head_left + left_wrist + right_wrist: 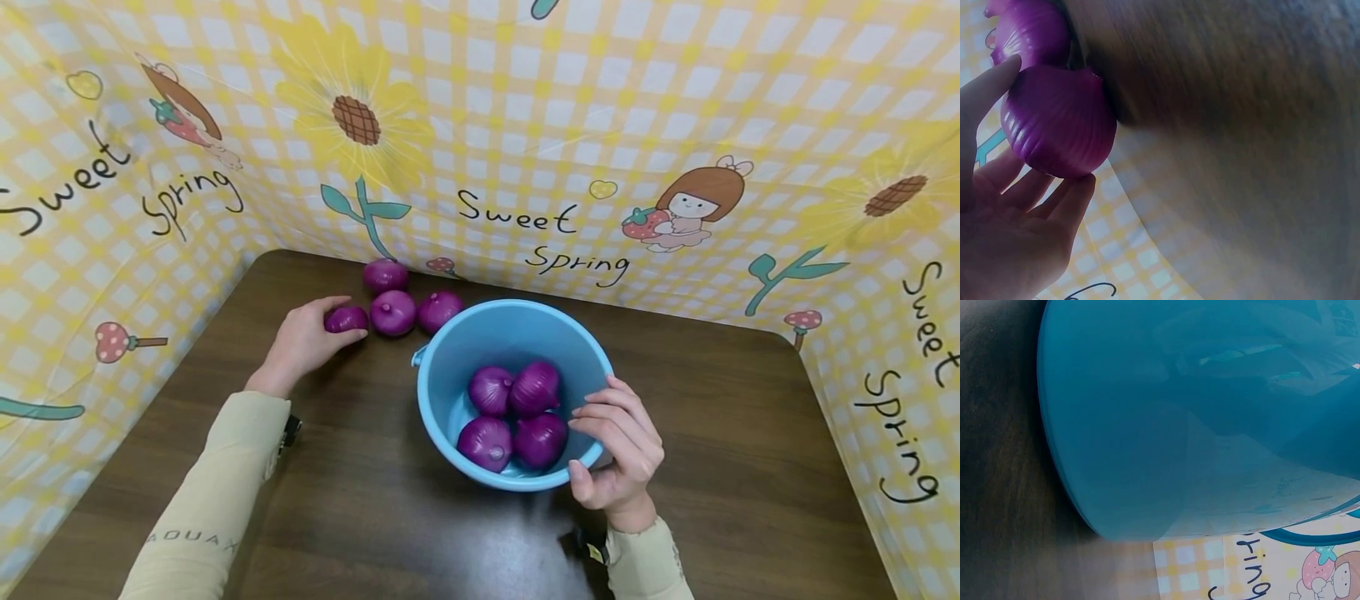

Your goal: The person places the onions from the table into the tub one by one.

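Observation:
My left hand (303, 342) holds a purple-skinned onion (347, 319) at the table's left, thumb on one side and fingers on the other. In the left wrist view the held onion (1063, 122) sits between thumb and fingers, a second onion (1034, 31) right beside it. Close to that hand are three more onions, one nearest (393, 313), one behind (386, 276) and one next to the bucket (440, 312). My right hand (618, 446) grips the right rim of the light-blue bucket (517, 310). Several onions (486, 443) lie inside it.
The brown wooden table (352, 492) carries everything. A yellow checked cloth (510, 108) with printed flowers and lettering rises behind it and at both sides. In the right wrist view the bucket's outer wall (1147, 437) fills most of the picture, with its handle (1310, 539) at the lower right.

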Action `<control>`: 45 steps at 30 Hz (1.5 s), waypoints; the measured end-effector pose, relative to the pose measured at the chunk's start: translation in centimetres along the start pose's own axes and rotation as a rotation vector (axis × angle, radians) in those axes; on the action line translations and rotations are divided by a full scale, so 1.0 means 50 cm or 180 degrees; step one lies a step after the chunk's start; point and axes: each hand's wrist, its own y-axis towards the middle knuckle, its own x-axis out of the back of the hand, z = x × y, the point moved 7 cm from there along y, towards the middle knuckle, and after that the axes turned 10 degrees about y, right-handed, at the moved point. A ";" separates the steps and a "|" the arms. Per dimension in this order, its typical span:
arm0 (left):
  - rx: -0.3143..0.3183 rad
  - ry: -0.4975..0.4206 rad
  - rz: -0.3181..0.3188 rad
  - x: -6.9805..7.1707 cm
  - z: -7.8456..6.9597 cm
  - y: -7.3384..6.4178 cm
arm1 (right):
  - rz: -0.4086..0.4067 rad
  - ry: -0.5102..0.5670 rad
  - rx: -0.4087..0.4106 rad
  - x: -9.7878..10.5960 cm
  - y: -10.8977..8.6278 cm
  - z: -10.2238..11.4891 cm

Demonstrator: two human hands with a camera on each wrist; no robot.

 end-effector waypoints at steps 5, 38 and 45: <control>-0.0033 -0.0002 0.0027 -0.002 0.002 0.001 | -0.0005 0.0007 -0.0002 0.001 0.001 0.000; 0.0009 -0.0248 -0.0536 0.033 -0.019 -0.010 | 0.0025 -0.0013 -0.0056 0.002 -0.006 -0.003; -0.0036 -0.0328 -0.0679 0.040 -0.031 -0.017 | 0.0037 -0.0019 -0.0068 0.003 -0.010 -0.005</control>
